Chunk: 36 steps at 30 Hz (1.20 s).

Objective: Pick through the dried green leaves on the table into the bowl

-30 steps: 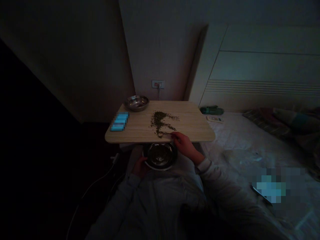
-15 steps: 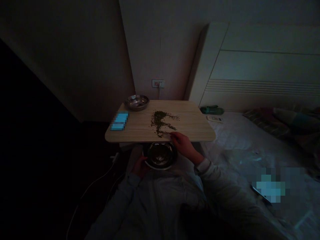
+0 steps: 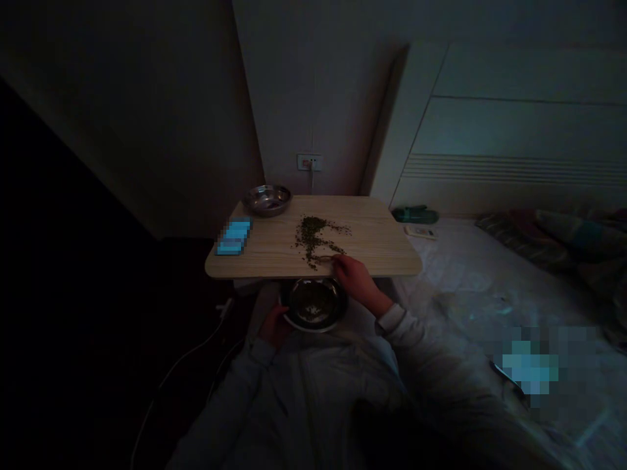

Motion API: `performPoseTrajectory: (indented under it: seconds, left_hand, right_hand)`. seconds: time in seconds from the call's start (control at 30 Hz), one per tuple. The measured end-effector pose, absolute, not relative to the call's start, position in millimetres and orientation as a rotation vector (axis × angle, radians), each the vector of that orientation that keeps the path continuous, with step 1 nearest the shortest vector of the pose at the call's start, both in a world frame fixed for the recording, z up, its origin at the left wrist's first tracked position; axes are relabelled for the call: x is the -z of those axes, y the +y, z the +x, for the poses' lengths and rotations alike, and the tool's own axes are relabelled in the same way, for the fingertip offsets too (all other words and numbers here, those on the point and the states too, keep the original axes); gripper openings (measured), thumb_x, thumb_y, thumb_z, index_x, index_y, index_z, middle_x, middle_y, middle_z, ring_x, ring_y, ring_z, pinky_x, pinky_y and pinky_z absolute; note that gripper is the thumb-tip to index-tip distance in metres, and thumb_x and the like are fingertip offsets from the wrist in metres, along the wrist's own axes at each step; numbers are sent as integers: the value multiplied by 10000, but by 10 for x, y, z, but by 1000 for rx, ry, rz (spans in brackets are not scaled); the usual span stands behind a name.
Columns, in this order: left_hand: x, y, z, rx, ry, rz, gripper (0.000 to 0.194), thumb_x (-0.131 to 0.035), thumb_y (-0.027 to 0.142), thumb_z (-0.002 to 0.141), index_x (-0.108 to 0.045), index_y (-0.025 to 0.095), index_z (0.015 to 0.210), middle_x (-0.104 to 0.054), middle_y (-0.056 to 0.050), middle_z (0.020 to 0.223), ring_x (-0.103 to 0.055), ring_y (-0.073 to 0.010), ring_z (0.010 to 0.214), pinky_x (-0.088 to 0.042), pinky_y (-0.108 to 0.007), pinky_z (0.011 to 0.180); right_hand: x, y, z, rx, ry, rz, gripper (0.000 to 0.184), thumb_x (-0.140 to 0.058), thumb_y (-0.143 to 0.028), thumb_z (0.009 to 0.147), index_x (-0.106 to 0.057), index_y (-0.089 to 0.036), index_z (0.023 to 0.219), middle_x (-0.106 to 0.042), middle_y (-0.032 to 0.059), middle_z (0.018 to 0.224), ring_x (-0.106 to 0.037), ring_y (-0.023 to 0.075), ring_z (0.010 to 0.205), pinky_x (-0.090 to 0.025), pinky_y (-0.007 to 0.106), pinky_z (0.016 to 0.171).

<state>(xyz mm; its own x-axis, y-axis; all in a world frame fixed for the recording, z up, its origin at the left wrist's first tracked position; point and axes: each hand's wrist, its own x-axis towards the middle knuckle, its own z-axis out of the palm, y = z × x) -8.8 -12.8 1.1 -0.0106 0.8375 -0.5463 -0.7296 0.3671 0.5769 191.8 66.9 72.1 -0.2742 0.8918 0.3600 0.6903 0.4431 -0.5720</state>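
Many small dark green bits, like dried beans or leaf pieces, lie scattered in a pile [image 3: 312, 230] on a small wooden-top table [image 3: 377, 228]. At the table's near edge my right hand [image 3: 353, 277] is closed, pinching a small thin pale piece [image 3: 325, 260] whose kind is too dim to make out. Its tip is at the near end of the pile. Below the edge, on my lap, sits a metal bowl [image 3: 315, 326] with more of the dark bits inside. My left hand [image 3: 275, 326] grips the left rim of this bowl, its fingers partly hidden underneath.
Another metal bowl [image 3: 268, 202] stands at the table's back left corner, with a lit phone [image 3: 234, 237] in front of it. To the right is a bed with a green bottle [image 3: 416, 215], a pale remote [image 3: 421, 232] and a second lit device [image 3: 526, 372]. A cable [image 3: 181, 359] hangs at left.
My right hand has shifted very slightly up and left, and the pale piece has tilted to look thinner. My left hand and the bowl have stayed in place.
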Motion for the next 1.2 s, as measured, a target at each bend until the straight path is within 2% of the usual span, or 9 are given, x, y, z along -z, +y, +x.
performPoseTrajectory:
  seconds: [0.37, 0.73, 0.9, 1.2]
  left_hand:
    - [84, -119, -131, -1236, 970, 188, 268, -622, 114, 601, -639, 188, 858, -731, -35, 796, -628, -285, 1031, -531, -400, 829]
    - [25, -129, -108, -1250, 948, 173, 302, -582, 81, 631, -655, 189, 904, -738, -34, 836, -640, -276, 1013, -521, -413, 858]
    - [76, -114, -121, -1230, 952, 161, 240, -591, 82, 621, -649, 182, 831, -734, -41, 802, -649, -281, 988, -527, -414, 839]
    - [13, -125, -102, -1246, 957, 165, 263, -596, 84, 618, -649, 190, 853, -734, -29, 802, -644, -278, 999, -523, -412, 844]
  right_hand:
    - [-773, 768, 1791, -398, -2123, -1324, 278, -449, -111, 839, -638, -155, 1037, -690, 101, 1002, -635, 194, 911, -486, 325, 838]
    - [-686, 780, 1907, -421, -2155, -1207, 275, -440, -78, 821, -620, -163, 1011, -676, 96, 999, -618, 182, 894, -484, 331, 839]
    - [-708, 743, 1912, -464, -2149, -1205, 275, -452, -64, 816, -619, -158, 1013, -675, 99, 1008, -619, 181, 911, -478, 334, 854]
    - [-706, 648, 1891, -469, -2140, -1165, 296, -457, -54, 792, -623, -153, 1015, -677, 97, 998, -617, 184, 914, -479, 334, 853]
